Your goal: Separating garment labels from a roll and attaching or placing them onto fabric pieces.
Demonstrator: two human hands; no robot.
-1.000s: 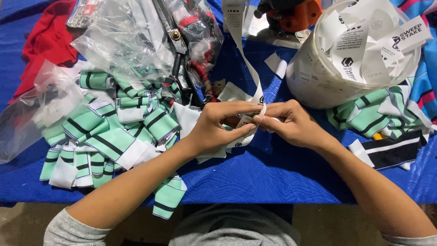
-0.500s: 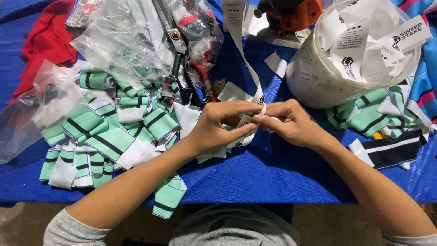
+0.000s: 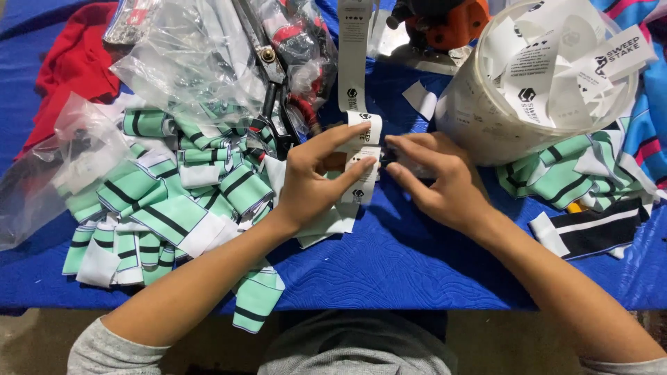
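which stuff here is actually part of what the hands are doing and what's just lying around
In use: left hand, right hand, white label strip, tub of cut labels.
Lying about: green striped pieces, plastic bags, scissors, red cloth, orange tool.

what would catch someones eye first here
Most likely the two hands at the centre: the left hand and right hand pinch a white label strip running up the blue table. Left of them sprawls a heap of mint-green striped fabric pieces; top right stands a clear tub of cut labels.
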